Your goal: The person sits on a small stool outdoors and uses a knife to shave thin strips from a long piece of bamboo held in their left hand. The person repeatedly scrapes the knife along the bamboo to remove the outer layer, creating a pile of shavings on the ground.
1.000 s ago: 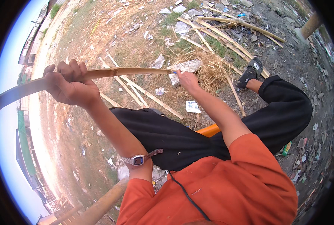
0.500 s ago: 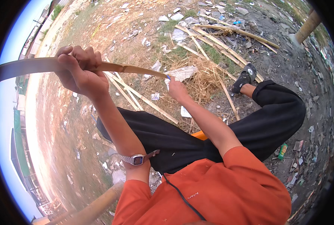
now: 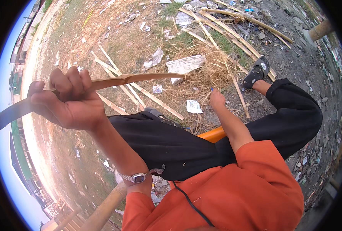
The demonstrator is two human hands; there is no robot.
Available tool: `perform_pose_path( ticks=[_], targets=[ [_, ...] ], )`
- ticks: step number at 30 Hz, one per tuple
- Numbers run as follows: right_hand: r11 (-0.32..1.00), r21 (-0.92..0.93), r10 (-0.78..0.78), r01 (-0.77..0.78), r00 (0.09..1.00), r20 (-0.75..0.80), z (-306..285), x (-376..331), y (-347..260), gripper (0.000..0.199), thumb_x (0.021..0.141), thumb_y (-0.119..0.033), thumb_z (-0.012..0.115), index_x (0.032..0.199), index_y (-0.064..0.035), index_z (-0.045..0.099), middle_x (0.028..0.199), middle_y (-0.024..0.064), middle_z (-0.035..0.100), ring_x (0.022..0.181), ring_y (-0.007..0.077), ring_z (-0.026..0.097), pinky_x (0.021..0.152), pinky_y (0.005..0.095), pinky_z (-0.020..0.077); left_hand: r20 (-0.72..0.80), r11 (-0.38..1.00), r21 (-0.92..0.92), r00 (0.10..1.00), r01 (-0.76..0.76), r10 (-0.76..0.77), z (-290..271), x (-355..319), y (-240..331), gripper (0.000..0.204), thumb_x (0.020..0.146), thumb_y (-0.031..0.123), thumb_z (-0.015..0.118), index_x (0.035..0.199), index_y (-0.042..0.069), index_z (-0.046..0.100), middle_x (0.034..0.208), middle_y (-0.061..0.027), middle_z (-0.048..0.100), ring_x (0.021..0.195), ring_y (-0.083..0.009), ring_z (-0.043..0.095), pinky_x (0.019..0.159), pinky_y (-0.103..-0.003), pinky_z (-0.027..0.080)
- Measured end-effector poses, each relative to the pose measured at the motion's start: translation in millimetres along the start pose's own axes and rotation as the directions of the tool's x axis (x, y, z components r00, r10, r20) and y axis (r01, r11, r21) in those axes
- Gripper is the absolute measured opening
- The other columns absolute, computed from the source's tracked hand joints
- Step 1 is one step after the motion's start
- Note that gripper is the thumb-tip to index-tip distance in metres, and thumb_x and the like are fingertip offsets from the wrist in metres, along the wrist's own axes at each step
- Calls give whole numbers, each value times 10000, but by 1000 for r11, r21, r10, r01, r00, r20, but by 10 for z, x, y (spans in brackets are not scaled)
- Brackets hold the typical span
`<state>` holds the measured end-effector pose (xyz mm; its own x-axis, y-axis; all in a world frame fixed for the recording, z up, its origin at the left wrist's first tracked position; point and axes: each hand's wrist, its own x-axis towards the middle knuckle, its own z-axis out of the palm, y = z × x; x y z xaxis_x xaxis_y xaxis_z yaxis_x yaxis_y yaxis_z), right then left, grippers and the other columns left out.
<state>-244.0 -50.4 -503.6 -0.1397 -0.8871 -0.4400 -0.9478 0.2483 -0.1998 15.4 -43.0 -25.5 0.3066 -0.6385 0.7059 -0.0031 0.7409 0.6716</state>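
Observation:
My left hand (image 3: 69,100) is closed around a long, split bamboo strip (image 3: 136,77), raised at the left. One end of the strip runs past my fist to the left rim; the other reaches over the ground ahead, its tip above a pale, weathered slab (image 3: 192,63). Lower and to the right, apart from the strip, my right hand (image 3: 218,99) is closed. A small blue bit shows at its fingertips; the rest of what it grips is hidden. Dry shavings (image 3: 217,71) lie heaped beyond this hand.
Split bamboo strips (image 3: 159,101) lie crossed on the ground ahead, with more strips (image 3: 232,36) near my shoed foot (image 3: 255,72). A printed paper (image 3: 194,106) rests near the right hand. Something orange (image 3: 212,134) shows between my legs. Poles stand at lower left (image 3: 105,206) and upper right (image 3: 321,30).
My right hand has come away from the strip's far end, moving right and toward me. My left hand has moved slightly lower, still gripping the strip. The view has shifted slightly.

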Motion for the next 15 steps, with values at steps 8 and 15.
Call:
perform_pose_path(
  ticks=[8, 15],
  targets=[
    [980, 162, -189, 114, 786, 589, -1248, -127, -603, 252, 754, -84, 431, 812, 89, 605, 807, 258, 618, 688, 335, 636, 605, 408, 505, -3, 996, -75, 999, 46, -47, 131, 115, 198, 228, 904, 325, 492, 744, 181, 419, 568, 35, 191, 487, -86, 183, 441, -221, 191],
    [903, 393, -365, 176, 796, 483, -2541, -586, -1051, 240, 769, -77, 438, 869, 114, 545, 745, 246, 604, 624, 334, 617, 556, 430, 495, 93, 983, -185, 995, -4, 22, 78, 142, 256, 82, 877, 182, 450, 915, 154, 517, 585, 16, 257, 482, -93, 187, 423, -223, 161]
  ],
)
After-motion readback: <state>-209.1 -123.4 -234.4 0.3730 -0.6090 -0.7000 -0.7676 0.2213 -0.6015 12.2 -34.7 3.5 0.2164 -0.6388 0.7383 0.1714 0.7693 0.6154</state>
